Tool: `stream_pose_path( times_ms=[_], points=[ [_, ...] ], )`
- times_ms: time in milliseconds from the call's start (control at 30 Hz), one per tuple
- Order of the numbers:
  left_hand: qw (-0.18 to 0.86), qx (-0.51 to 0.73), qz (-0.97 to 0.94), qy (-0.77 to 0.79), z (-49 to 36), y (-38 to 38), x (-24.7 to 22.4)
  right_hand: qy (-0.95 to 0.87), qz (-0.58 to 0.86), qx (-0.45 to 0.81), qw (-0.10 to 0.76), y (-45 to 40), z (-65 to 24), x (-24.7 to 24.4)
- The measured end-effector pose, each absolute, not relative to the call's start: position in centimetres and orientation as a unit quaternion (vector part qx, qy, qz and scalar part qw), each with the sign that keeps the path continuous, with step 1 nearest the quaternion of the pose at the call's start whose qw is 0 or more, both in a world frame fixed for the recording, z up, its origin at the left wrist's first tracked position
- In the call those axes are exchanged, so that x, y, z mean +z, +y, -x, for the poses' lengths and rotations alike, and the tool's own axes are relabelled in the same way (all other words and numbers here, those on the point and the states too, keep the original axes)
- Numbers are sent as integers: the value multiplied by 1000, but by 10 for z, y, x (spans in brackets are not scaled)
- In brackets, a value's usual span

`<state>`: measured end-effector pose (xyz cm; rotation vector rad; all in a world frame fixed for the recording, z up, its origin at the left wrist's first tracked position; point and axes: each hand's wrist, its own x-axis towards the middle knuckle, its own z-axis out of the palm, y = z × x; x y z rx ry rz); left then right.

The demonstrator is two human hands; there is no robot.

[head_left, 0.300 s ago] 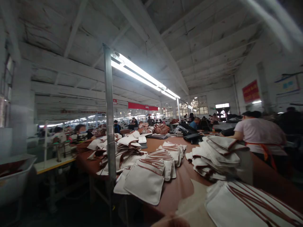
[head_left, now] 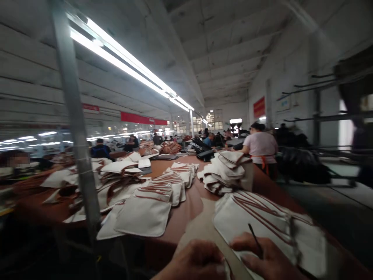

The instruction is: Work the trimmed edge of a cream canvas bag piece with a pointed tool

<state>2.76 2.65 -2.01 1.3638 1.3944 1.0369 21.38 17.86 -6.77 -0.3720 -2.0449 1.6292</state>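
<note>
My left hand (head_left: 194, 261) is at the bottom middle, its fingers curled closed around the edge of a small pale piece that is mostly hidden. To its right, my right hand (head_left: 260, 254) is closed on a thin dark stick-like tool (head_left: 254, 238) that points up and to the left. Its fingers lie over the near end of a fanned stack of white fabric pieces (head_left: 250, 219) with brown edging. Beneath both hands is a beige sheet (head_left: 201, 221) on the brown-covered table (head_left: 190, 200). Blur hides the fingertips.
More white pieces lie in overlapping rows (head_left: 144, 210) and in a tall pile (head_left: 224, 171). A metal post (head_left: 78, 136) carries tube lights at the left. Beyond the table, a co-worker (head_left: 260, 144) in a pale top stands at the right, near racks with dark material (head_left: 303, 165).
The view has swung right and a little down, so the table things appear further left. Both hands now show at the bottom, where only a blurred bit of skin showed before.
</note>
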Motion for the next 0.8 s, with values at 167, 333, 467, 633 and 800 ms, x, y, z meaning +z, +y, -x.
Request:
stream_pose_path(
  times_ms=[167,333,467,633,800],
  points=[
    [470,385,-566,558,-44,38,-13,-662,105,717,192,161,-222,-57],
    [540,345,-581,502,-48,44,-9,-700,84,689,167,157,-230,-44],
    [553,386,-553,489,-51,48,-20,-719,77,665,187,159,-233,-42],
    [540,396,-554,495,-56,52,-26,-705,69,676,203,155,-234,-44],
    [542,391,-535,516,-60,51,-21,-677,92,707,183,155,-235,-55]
  ],
)
